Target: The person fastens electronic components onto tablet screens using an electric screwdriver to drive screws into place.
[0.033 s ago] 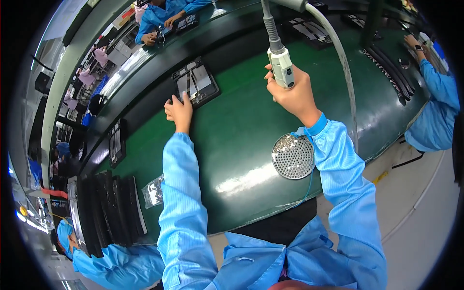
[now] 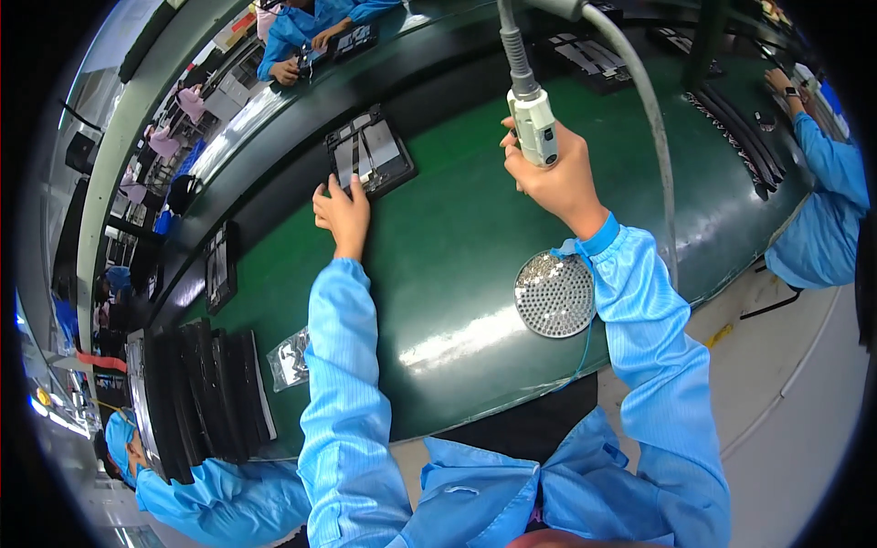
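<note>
My right hand point(image 2: 555, 173) is wrapped round a pale electric screwdriver point(image 2: 533, 123), held upright above the green bench. A ribbed sleeve runs up from the tool's top; its tip cannot be made out. My left hand point(image 2: 343, 217) is at the near edge of an opened tablet-like device point(image 2: 373, 160) in a black frame, far left of centre. Its thumb and forefinger are apart and reach toward the device; whether they touch it is hard to tell. Below my right wrist lies a round metal dish point(image 2: 554, 297) of small holes, with screws gathered toward its far side.
A row of black slabs point(image 2: 206, 393) stands at the near left, beside a clear plastic bag point(image 2: 290, 359). Another device point(image 2: 220, 267) lies at the far left. A thick grey cable point(image 2: 653, 128) hangs right of my screwdriver. Co-workers' arms point(image 2: 827, 164) show at the bench's edges.
My left hand has shifted slightly toward me and to the right along the device's near edge. The right hand and screwdriver look unchanged.
</note>
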Motion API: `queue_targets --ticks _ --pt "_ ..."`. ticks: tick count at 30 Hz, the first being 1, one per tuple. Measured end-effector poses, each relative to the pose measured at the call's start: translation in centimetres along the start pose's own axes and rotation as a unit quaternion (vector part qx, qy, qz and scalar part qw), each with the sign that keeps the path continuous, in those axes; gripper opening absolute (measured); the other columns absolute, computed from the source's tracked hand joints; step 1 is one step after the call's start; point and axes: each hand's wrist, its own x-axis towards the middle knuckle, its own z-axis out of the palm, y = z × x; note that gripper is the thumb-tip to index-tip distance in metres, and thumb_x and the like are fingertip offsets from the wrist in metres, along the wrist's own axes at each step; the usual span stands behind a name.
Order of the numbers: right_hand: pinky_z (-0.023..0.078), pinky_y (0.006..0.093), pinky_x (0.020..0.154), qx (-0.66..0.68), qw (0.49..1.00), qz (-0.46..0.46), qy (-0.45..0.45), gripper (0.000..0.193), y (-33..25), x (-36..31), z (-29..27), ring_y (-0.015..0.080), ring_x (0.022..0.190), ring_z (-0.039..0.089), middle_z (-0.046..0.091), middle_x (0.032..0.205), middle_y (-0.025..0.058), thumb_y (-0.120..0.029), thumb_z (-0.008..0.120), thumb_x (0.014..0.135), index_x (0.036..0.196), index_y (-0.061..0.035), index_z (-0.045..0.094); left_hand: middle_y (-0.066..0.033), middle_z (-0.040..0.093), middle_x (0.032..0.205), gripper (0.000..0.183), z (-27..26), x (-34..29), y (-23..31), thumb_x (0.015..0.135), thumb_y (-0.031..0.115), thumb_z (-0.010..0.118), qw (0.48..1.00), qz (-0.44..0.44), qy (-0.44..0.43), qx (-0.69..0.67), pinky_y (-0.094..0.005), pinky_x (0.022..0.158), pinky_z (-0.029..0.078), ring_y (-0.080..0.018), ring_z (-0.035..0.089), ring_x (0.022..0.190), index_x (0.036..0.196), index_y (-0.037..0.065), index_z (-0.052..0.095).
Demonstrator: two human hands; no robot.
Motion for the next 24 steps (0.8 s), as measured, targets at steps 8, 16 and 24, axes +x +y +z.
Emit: queue_targets --ticks 8,16,24 --pt "0.057 0.0277 0.065 0.093 0.992 0.024 -0.081 0.037 0.0 0.0 -0.7 0.0132 0.074 0.068 0.069 0.104 0.0078 0.001 0.068 0.086 0.122 0.0027 0.061 -0.0129 0.058 0.129 0.026 -11.0 -11.1 5.9 0.094 0.018 0.066 0.968 0.233 -0.036 -0.082 -0.0421 0.104 0.033 -0.0286 0.054 0.121 0.119 0.01 0.069" --pt "0.055 0.0327 0.075 -0.004 0.988 0.081 -0.131 0.036 0.4 -0.9 -0.2 0.0158 0.078 0.067 0.072 0.085 0.0132 -0.025 0.079 0.078 0.101 0.0004 0.07 -0.012 0.056 0.128 0.023 -11.8 -11.7 5.6 0.093 0.01 0.065 0.957 0.248 -0.066 -0.138 -0.0395 0.103 0.033 -0.0255 0.057 0.115 0.116 0.006 0.069" --pt "0.053 0.0266 0.071 -0.04 0.987 0.085 -0.133 0.044 0.4 -0.8 -0.9 0.0102 0.077 0.065 0.07 0.087 0.0039 -0.025 0.084 0.078 0.113 -0.0016 0.069 -0.0111 0.056 0.127 0.021 -11.6 -12.0 6.0 0.093 0.009 0.065 0.948 0.262 -0.076 -0.163 -0.0396 0.103 0.035 -0.0267 0.056 0.116 0.113 0.006 0.069"
